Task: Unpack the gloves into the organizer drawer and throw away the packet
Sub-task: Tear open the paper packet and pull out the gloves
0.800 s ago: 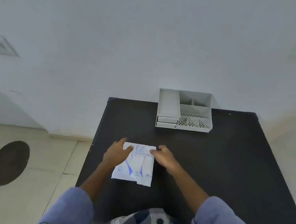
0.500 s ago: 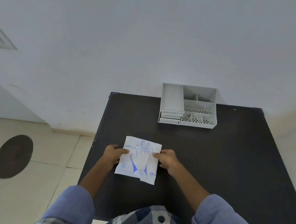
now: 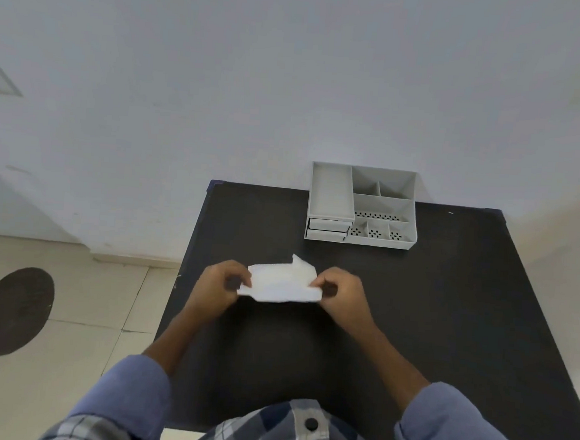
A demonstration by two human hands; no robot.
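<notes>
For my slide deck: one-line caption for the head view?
Left hand and right hand grip the white glove packet above a black table, grey organizer behind.

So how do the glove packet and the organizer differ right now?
The packet is thin, crumpled paper held up off the table between both hands; the organizer is a rigid box with compartments, standing untouched at the table's far edge. The packet is near the person, the organizer further off. Both are whitish.

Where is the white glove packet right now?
In the head view, the glove packet is held between the left hand and right hand, above the black table, nearer the person than the grey organizer.
</notes>
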